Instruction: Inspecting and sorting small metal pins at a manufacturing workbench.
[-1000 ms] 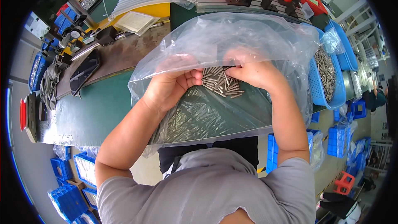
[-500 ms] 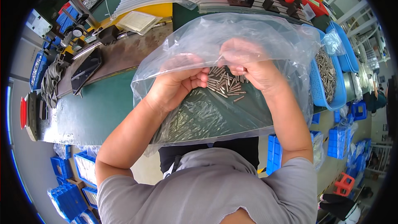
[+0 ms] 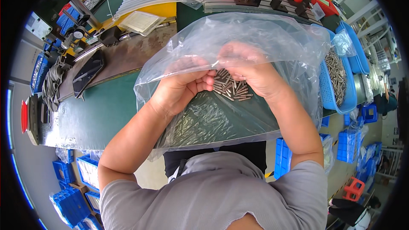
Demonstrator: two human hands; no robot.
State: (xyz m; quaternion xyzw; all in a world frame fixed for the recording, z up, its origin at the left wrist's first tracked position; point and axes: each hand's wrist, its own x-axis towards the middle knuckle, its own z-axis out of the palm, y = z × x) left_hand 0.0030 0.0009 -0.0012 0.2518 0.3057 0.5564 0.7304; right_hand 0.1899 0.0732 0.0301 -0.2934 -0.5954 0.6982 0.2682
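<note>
The green bench (image 3: pixel 98 113) fills the middle of the view. On it spreads a big clear plastic bag (image 3: pixel 255 27), its upper sheet raised in a loose dome over both hands. The blue basket (image 3: pixel 327 87) stands at the bag's right, full of slim metal pieces (image 3: pixel 335 76).

The right hand (image 3: pixel 251 66) has moved left since half a second ago, when it was over the right side of the pile; its fingertips now come close to the left hand's. Its fingers are bent, partly blurred by the film, and I cannot tell how firmly they close. The left hand (image 3: pixel 183 83) has hardly changed place, fingers curled inward; whether it grips anything is hidden.

The pile of metal pins (image 3: pixel 232 90) lies in about the same spot, below and between the hands, just beside the left fingertips. A small pale tip (image 3: pixel 214 64) now shows between the two hands.
</note>
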